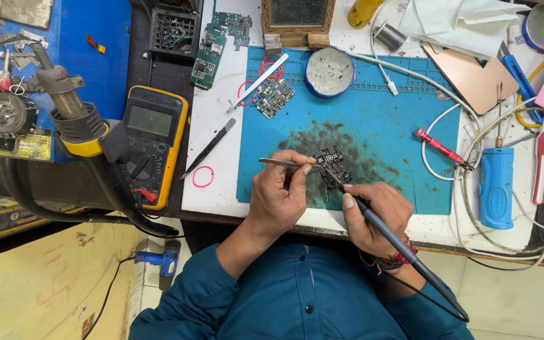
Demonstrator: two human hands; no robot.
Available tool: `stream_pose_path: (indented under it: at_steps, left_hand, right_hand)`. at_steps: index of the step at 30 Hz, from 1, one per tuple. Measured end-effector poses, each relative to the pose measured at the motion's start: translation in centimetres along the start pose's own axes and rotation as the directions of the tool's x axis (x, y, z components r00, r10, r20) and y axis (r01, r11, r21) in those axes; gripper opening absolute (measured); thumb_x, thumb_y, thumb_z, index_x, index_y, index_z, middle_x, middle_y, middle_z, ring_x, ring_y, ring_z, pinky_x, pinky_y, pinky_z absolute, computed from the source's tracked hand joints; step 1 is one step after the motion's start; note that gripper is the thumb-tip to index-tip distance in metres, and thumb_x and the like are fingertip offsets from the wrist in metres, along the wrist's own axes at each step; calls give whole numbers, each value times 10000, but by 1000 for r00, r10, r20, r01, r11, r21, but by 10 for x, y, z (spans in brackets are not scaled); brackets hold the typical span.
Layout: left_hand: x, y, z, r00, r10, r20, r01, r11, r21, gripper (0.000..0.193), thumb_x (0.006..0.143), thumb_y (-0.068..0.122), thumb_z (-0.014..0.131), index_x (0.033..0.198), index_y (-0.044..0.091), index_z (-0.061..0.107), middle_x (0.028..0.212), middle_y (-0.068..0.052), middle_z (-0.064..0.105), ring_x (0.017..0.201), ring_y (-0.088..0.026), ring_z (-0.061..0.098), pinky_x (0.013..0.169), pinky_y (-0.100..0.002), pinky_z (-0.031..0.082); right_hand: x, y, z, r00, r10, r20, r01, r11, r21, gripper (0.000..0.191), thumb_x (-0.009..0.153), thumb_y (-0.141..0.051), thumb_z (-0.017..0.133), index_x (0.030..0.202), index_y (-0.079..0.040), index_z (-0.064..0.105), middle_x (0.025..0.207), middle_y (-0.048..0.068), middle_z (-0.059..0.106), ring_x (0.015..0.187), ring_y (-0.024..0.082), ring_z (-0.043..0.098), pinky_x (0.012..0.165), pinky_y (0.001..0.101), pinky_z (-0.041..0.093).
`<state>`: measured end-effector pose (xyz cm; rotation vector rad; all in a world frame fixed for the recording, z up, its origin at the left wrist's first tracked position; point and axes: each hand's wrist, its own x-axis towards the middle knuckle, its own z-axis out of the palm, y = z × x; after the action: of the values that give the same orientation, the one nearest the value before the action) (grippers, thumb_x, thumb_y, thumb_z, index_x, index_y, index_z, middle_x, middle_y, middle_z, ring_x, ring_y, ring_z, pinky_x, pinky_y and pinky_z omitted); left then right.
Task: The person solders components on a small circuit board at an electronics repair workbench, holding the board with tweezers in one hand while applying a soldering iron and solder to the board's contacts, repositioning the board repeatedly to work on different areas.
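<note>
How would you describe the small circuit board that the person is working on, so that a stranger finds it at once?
Start at the blue work mat and find its dark stained patch. There, between the left hand with metal tweezers and the right hand with a soldering iron, lies the dark circuit board. The other boards are green and lie further up, untouched.

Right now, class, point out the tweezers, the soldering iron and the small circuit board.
tweezers (281,162), head view, on the metal shaft.
soldering iron (382,228), head view, on the dark handle.
small circuit board (333,165), head view, on its dark middle.
</note>
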<state>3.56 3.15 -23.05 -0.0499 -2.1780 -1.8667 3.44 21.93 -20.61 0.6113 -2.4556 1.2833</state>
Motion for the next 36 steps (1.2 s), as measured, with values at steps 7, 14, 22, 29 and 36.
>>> stream_pose_path:
  at_steps: [7, 14, 22, 29, 36]
  left_hand:
    - [1, 2, 0, 1000, 4, -5, -4, 1000, 5, 160, 1027, -21, 634, 1155, 37, 557, 1047, -89, 759, 677, -57, 649, 593, -224, 526]
    - [-1, 2, 0, 999, -34, 2, 34, 999, 34, 150, 1018, -18, 647, 1135, 35, 568, 992, -74, 759, 652, -48, 629, 567, -218, 501]
    - [0, 0, 1, 999, -38, -2, 38, 999, -7, 152, 1024, -19, 633, 1142, 33, 552, 1031, -80, 767, 652, -40, 622, 571, -213, 503]
    - [0, 0, 1, 1000, -23, 6, 24, 999, -21, 154, 1025, -27, 627, 1146, 35, 555, 1037, -84, 762, 659, -38, 624, 566, -211, 507]
    - [0, 0, 1, 999, -33, 5, 33, 999, -10, 150, 1023, -24, 629, 1140, 35, 556, 1032, -82, 766, 640, -37, 614, 556, -211, 498]
  right_hand:
    - [2, -1, -1, 1000, 1, 15, -1, 1000, -4, 93, 894, -63, 728, 948, 1, 686, 762, 115, 667, 644, 251, 644, 609, 342, 479]
    - [1, -1, -1, 1000, 0, 7, 0, 1000, -16, 78, 894, -55, 713, 949, -6, 688, 765, 116, 672, 636, 250, 635, 603, 343, 472]
    - [2, 0, -1, 1000, -3, 11, 3, 1000, -4, 79, 881, -60, 718, 937, -12, 687, 739, 105, 654, 621, 243, 624, 590, 337, 461]
    - [1, -1, -2, 1000, -3, 7, 3, 1000, -7, 65, 890, -54, 713, 938, -17, 689, 732, 99, 653, 612, 233, 616, 588, 338, 454]
    - [1, -2, -2, 1000, 13, 4, -13, 1000, -7, 75, 896, -55, 713, 952, -12, 689, 720, 97, 635, 607, 230, 604, 584, 337, 444]
